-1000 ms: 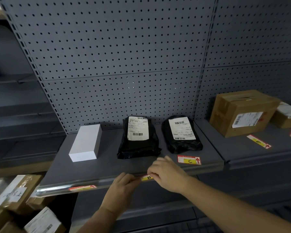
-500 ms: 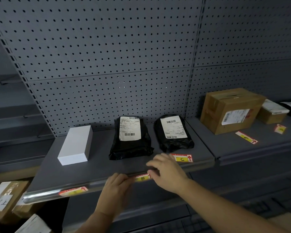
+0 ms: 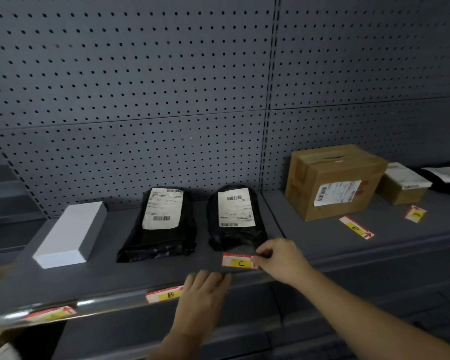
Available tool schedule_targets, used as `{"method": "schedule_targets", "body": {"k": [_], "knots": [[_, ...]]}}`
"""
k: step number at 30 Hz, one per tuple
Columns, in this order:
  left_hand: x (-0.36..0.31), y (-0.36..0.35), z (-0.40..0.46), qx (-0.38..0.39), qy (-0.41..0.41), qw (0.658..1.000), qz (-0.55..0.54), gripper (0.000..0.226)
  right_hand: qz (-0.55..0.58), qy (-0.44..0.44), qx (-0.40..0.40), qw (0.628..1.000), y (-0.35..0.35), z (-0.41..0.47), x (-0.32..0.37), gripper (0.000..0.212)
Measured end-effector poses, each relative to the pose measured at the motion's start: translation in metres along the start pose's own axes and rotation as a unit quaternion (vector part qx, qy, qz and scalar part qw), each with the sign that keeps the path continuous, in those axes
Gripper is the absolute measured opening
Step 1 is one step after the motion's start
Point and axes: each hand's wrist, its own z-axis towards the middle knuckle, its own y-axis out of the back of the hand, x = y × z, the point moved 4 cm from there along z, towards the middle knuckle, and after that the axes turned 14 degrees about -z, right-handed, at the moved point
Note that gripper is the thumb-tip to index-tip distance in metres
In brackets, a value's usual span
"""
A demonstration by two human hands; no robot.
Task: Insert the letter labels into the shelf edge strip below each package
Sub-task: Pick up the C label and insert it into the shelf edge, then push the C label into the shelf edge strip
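Observation:
Label C, red, white and yellow, lies on the grey shelf in front of the right black package. My right hand pinches its right end. My left hand rests flat on the shelf edge strip, just right of label B, which sits in the strip below the left black package. Another label sits in the strip below the white box. Label E lies loose before the brown box.
A smaller carton with a loose label before it and a dark package stand at the far right. Pegboard backs the shelf. Cardboard parcels sit low at the left.
My right hand has left label B in the strip and moved up and right onto label C. My left hand has slid right along the strip. The view has shifted right.

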Motion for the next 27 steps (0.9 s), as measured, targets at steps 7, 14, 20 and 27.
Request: {"method": "schedule_targets", "body": {"k": [7,14,20,27], "knots": [[-0.023,-0.030,0.010,-0.004,0.020,0.997,0.075,0.041,-0.034,0.077,0.109,0.990,0.006,0.029,0.006,0.040],[-0.035,-0.032,0.018,-0.009,0.014,0.995,0.098,0.034,-0.043,0.092,0.110,0.989,0.004,0.035,0.008,0.037],[-0.032,-0.028,0.022,0.024,-0.022,0.995,0.095,0.031,-0.036,0.084,0.104,0.990,0.007,0.029,0.009,0.029],[-0.032,-0.023,0.031,0.069,-0.036,0.994,0.083,0.034,0.007,0.071,0.081,0.994,0.009,0.017,0.008,0.022]]}}
